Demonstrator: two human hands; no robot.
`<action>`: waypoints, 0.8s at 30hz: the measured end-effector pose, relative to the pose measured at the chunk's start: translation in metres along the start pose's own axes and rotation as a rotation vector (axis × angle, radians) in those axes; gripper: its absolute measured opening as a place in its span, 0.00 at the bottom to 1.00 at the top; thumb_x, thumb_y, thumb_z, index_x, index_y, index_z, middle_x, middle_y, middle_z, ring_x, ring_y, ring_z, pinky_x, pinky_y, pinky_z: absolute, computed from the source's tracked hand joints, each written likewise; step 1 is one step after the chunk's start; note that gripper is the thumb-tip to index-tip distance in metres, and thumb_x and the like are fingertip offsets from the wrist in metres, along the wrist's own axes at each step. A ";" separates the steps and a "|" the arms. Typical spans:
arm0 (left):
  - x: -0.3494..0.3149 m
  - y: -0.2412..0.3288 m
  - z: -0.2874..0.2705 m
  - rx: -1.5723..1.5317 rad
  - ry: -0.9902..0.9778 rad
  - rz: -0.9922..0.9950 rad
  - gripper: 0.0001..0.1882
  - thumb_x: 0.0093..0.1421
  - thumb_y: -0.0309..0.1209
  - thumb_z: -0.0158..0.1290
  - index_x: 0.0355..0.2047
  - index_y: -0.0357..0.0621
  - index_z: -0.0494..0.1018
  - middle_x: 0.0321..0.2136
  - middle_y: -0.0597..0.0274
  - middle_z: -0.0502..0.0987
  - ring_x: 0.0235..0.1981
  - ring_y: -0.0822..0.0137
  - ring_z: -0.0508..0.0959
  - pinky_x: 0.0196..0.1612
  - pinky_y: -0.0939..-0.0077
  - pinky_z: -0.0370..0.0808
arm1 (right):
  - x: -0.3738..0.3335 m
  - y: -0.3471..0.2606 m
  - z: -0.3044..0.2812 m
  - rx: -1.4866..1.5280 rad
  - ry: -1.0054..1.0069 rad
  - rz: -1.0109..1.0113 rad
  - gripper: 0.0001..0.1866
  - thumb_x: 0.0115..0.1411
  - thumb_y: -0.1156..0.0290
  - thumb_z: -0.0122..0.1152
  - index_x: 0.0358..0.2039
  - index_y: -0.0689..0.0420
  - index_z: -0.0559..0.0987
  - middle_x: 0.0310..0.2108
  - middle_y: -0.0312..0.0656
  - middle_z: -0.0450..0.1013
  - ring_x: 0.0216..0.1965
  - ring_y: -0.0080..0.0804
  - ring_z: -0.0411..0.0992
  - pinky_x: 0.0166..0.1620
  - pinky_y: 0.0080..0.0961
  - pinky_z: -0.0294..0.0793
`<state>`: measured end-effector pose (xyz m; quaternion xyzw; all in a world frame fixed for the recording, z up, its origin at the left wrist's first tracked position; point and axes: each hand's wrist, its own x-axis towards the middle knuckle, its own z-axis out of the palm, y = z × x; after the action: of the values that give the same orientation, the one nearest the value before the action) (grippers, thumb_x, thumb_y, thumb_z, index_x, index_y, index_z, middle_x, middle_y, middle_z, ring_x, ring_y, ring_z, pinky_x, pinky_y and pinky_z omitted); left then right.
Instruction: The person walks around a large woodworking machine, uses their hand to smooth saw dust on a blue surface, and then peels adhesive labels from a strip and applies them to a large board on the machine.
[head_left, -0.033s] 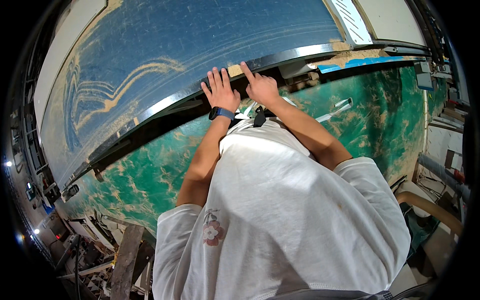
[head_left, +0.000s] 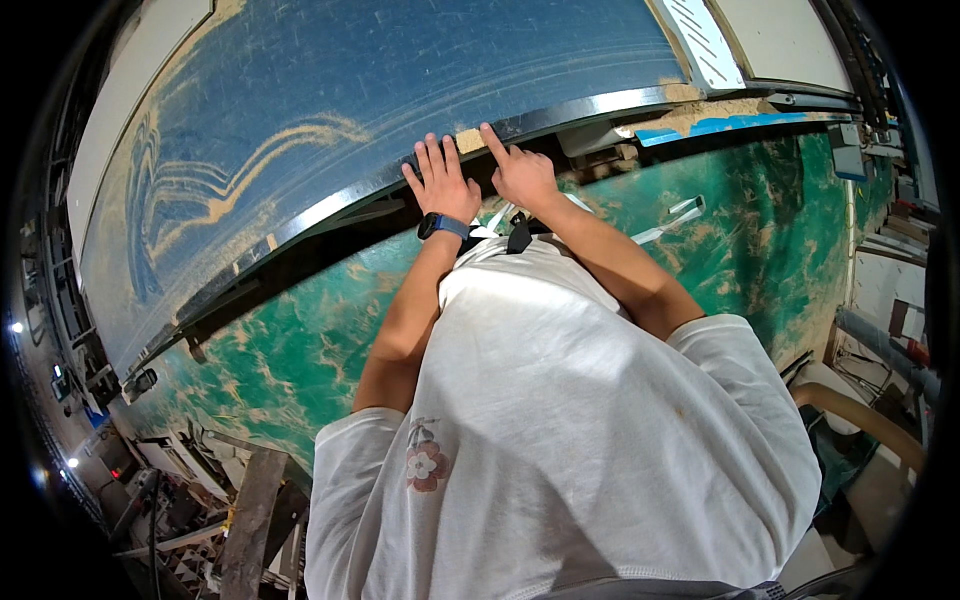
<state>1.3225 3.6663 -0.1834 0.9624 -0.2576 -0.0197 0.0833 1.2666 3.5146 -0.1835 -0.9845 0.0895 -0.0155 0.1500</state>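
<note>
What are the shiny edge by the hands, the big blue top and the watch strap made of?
The shiny edge looks like smooth metal: it throws back bright, silvery light. The blue top has a flat, smooth, scratched finish; it may be painted metal or a plastic-like sheet, I can't tell. The blue watch strap looks matte, maybe rubber or fabric; it's too small to be sure.

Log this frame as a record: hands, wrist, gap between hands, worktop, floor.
left hand: fingers spread over metal edge strip
right hand: index finger extended onto strip, others curled
left wrist: watch, blue strap
between hands: tan patch on strip
worktop: blue, scratched, streaked with tan dust
floor: green, dusty
</note>
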 end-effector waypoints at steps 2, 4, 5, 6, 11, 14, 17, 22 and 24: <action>0.001 0.001 0.000 0.011 0.000 0.017 0.45 0.51 0.38 0.56 0.69 0.46 0.52 0.70 0.49 0.47 0.72 0.49 0.44 0.68 0.38 0.39 | 0.001 -0.002 -0.003 -0.013 -0.009 0.006 0.47 0.49 0.68 0.58 0.70 0.44 0.52 0.26 0.47 0.75 0.25 0.44 0.77 0.30 0.39 0.77; 0.002 0.004 -0.001 0.005 -0.014 0.023 0.45 0.51 0.38 0.55 0.69 0.46 0.52 0.70 0.50 0.47 0.72 0.49 0.44 0.68 0.39 0.39 | 0.002 -0.003 -0.004 -0.015 -0.005 0.001 0.47 0.48 0.68 0.59 0.70 0.43 0.54 0.26 0.46 0.75 0.24 0.44 0.77 0.30 0.39 0.77; 0.003 0.005 -0.002 0.000 -0.029 0.031 0.45 0.51 0.38 0.55 0.69 0.46 0.52 0.70 0.50 0.47 0.72 0.49 0.44 0.68 0.39 0.39 | 0.002 -0.003 -0.004 -0.015 -0.005 0.001 0.47 0.48 0.68 0.59 0.70 0.43 0.54 0.26 0.46 0.75 0.24 0.44 0.77 0.30 0.39 0.77; 0.004 0.005 -0.002 -0.001 -0.029 0.030 0.45 0.51 0.38 0.55 0.69 0.46 0.52 0.70 0.50 0.47 0.72 0.49 0.44 0.68 0.39 0.39 | 0.002 -0.003 -0.004 -0.015 0.001 -0.005 0.47 0.48 0.68 0.59 0.70 0.43 0.53 0.26 0.46 0.75 0.24 0.44 0.77 0.30 0.39 0.77; 0.004 0.008 -0.003 0.021 -0.019 0.030 0.44 0.51 0.38 0.54 0.69 0.46 0.52 0.70 0.51 0.47 0.72 0.49 0.44 0.68 0.39 0.39 | 0.002 -0.001 0.002 -0.026 0.014 -0.031 0.47 0.48 0.68 0.59 0.70 0.45 0.53 0.26 0.47 0.75 0.24 0.44 0.77 0.30 0.40 0.77; 0.005 0.010 -0.003 0.025 -0.029 0.019 0.45 0.51 0.38 0.54 0.69 0.45 0.51 0.70 0.51 0.47 0.72 0.50 0.44 0.68 0.40 0.39 | 0.003 -0.002 0.004 -0.040 0.004 -0.043 0.47 0.49 0.68 0.59 0.71 0.47 0.52 0.26 0.47 0.75 0.24 0.44 0.77 0.29 0.40 0.77; 0.003 0.007 0.000 -0.006 -0.011 0.024 0.45 0.51 0.38 0.54 0.69 0.44 0.51 0.70 0.51 0.47 0.72 0.51 0.44 0.69 0.40 0.39 | 0.002 -0.003 0.003 -0.056 -0.031 -0.036 0.48 0.49 0.68 0.59 0.71 0.49 0.50 0.27 0.48 0.75 0.24 0.44 0.77 0.30 0.40 0.77; 0.001 0.002 0.004 -0.060 0.037 0.036 0.45 0.51 0.38 0.54 0.69 0.44 0.50 0.70 0.50 0.48 0.72 0.50 0.44 0.68 0.40 0.39 | 0.000 0.003 0.003 0.005 0.007 0.005 0.48 0.50 0.66 0.59 0.71 0.49 0.49 0.28 0.48 0.76 0.27 0.44 0.78 0.32 0.41 0.78; 0.001 0.004 0.000 -0.055 0.028 0.041 0.45 0.51 0.38 0.54 0.69 0.46 0.50 0.70 0.50 0.48 0.72 0.50 0.44 0.68 0.40 0.39 | -0.001 0.001 0.003 0.003 -0.012 -0.025 0.48 0.50 0.66 0.59 0.71 0.49 0.49 0.29 0.48 0.76 0.27 0.45 0.78 0.33 0.40 0.78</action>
<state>1.3209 3.6621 -0.1830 0.9544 -0.2756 -0.0115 0.1138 1.2660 3.5152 -0.1868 -0.9854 0.0763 -0.0115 0.1519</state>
